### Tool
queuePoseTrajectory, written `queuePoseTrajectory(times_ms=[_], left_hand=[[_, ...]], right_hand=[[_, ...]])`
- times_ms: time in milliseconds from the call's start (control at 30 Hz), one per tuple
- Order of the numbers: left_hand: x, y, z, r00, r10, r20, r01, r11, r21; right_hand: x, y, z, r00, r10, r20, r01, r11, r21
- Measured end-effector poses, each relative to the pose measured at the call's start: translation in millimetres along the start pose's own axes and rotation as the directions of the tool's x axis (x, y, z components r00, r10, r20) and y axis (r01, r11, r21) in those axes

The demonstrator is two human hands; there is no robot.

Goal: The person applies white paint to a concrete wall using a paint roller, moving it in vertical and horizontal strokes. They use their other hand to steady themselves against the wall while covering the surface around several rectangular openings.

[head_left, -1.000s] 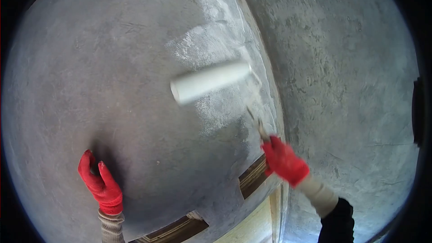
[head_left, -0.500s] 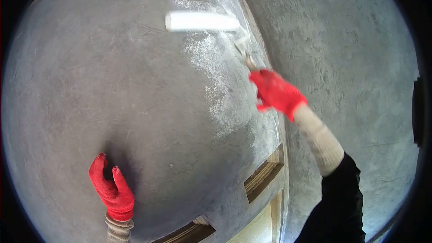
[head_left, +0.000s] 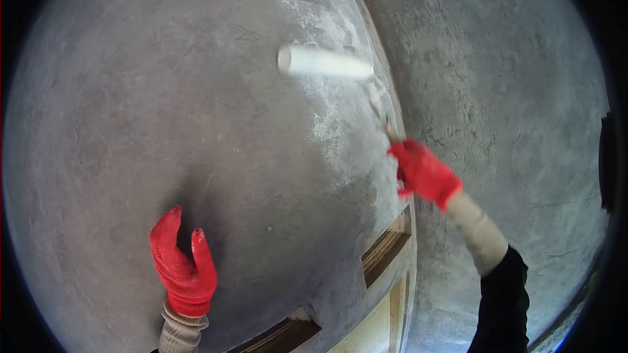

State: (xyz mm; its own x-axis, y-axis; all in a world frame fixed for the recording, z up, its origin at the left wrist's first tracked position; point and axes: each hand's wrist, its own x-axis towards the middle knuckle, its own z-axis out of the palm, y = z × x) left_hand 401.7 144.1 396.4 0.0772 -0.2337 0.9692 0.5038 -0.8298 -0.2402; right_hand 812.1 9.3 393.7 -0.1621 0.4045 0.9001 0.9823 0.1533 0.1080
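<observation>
My right hand [head_left: 426, 173], in a red glove, is closed around the handle of a paint roller [head_left: 330, 64]. The white roller sleeve lies sideways at the grey wall [head_left: 163, 104], over a patch of white paint [head_left: 330, 127] beside the corner; motion blurs it slightly. My left hand [head_left: 185, 263], also red-gloved, is held up near the wall at lower left. Its thumb and fingers are apart with nothing between them, and its shadow falls on the wall just above.
A second grey wall [head_left: 497, 91] meets the first at a corner on the right. Two wood-lined recesses [head_left: 387, 252] are set low in the wall. Below them is a pale panel with a wooden frame [head_left: 398, 310]. A dark object [head_left: 607, 163] stands at the far right edge.
The roller and my right hand have moved down and a little to the right in the view. My left hand has shifted slightly right and up, its fingers still apart.
</observation>
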Motion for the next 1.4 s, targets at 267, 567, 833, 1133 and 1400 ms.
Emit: queuePoseTrajectory(times_ms=[267,567,833,1133,1400], left_hand=[[2,5,-1,1.0,0.02,0.021,-0.021,0.999,0.039],[1,6,1,0.999,0.013,0.033,-0.015,0.998,0.069],[3,9,3,0.997,0.056,0.05,-0.063,0.985,0.158],[2,11,2,0.996,0.03,0.082,-0.05,0.966,0.254],[0,7,2,0.995,0.065,0.073,-0.083,0.961,0.264]], right_hand=[[213,10,-71,0.806,0.565,0.177,-0.521,0.534,0.666],[62,-2,-19,0.734,0.646,0.211,-0.593,0.459,0.662],[50,7,-28,0.731,0.635,0.251,-0.593,0.409,0.693],[291,47,-97,0.933,0.353,0.062,-0.319,0.738,0.595],[194,31,-59,0.846,0.529,0.063,-0.451,0.648,0.614]])
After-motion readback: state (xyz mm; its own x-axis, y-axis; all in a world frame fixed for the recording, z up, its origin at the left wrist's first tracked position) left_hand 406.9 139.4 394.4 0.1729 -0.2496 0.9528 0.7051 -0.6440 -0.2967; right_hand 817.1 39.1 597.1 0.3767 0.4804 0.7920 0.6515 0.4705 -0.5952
